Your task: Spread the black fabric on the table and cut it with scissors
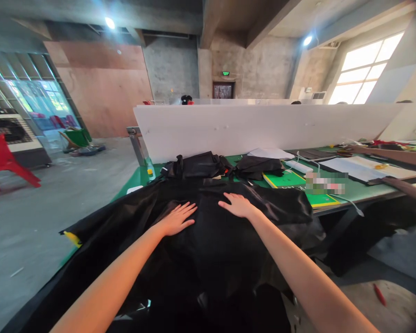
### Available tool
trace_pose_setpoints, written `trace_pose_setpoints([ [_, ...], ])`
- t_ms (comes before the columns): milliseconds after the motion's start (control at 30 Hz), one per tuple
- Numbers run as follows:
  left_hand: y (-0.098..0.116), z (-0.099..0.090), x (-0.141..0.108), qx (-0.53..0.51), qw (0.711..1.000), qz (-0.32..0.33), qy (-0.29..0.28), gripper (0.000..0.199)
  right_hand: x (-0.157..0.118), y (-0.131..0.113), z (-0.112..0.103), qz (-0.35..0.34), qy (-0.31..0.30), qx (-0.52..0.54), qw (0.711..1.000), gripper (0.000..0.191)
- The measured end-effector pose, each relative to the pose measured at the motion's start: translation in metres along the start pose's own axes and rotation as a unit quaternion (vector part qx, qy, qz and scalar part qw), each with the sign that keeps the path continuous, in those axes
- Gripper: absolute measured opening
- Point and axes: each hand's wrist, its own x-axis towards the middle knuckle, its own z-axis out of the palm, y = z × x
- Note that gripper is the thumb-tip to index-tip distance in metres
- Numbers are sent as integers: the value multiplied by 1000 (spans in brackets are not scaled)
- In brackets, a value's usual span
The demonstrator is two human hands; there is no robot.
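A large piece of black fabric (pixel 208 249), perhaps a garment, spreads across the green table and hangs over its near side. My left hand (pixel 179 219) lies flat on it with the fingers stretched out. To its right, my right hand (pixel 236 205) rests palm down on the same cloth, fingers spread. Neither hand grips anything. Bunched black cloth (pixel 197 165) sits beyond my hands at the back of the table, beside a folded dark piece (pixel 260 164). A bit of yellow (pixel 72 238) shows at the fabric's left edge.
A white partition (pixel 263 127) stands behind the table. Right of the fabric lie a green-and-yellow book (pixel 287 179) and a white cable (pixel 358 211). Another person's arms (pixel 407 192) reach in at the right. A small bottle (pixel 150 169) stands at the left; a red chair (pixel 10 162) is farther left.
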Motion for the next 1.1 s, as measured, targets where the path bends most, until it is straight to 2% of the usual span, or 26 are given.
trace_pose_setpoints([
  [100, 1, -4, 0, 5, 1000, 1, 4, 57, 19, 3, 6, 36, 42, -10, 998, 82],
  [233, 20, -11, -12, 17, 999, -33, 24, 59, 34, 11, 22, 48, 36, -14, 998, 82],
  [300, 39, -10, -27, 32, 996, -54, 66, 60, 38, 15, 28, 43, 35, -16, 998, 82],
  [367, 59, -4, -49, 65, 987, -62, 131, 59, 40, 18, 30, 37, 34, -20, 999, 83],
  [467, 75, 14, -84, 112, 973, -112, 168, 71, 41, 20, 30, 28, 29, -25, 999, 84],
  [533, 72, 24, -101, 137, 972, -113, 156, 81, 42, 20, 28, 18, 22, -28, 999, 83],
  [633, 56, 29, -115, 168, 975, -76, 122, 82, 43, 22, 24, -10, 11, -32, 999, 81],
  [733, 39, 21, -123, 188, 976, -65, 89, 87, 45, 23, 21, -43, 3, -33, 999, 76],
  [833, 34, 4, -130, 171, 982, -68, 46, 92, 47, 25, 20, -59, 0, -30, 998, 75],
  [900, 42, -11, -128, 126, 989, -63, 33, 86, 49, 25, 21, -64, 2, -28, 998, 75],
  [967, 59, -28, -112, 74, 994, -58, 49, 73, 52, 25, 22, -69, 6, -24, 997, 75],
  [1033, 81, -41, -82, 43, 990, -75, 107, 60, 55, 25, 23, -74, 12, -20, 997, 75],
  [1100, 100, -48, -44, 13, 988, -62, 141, 55, 59, 26, 24, -77, 18, -15, 997, 74],
])
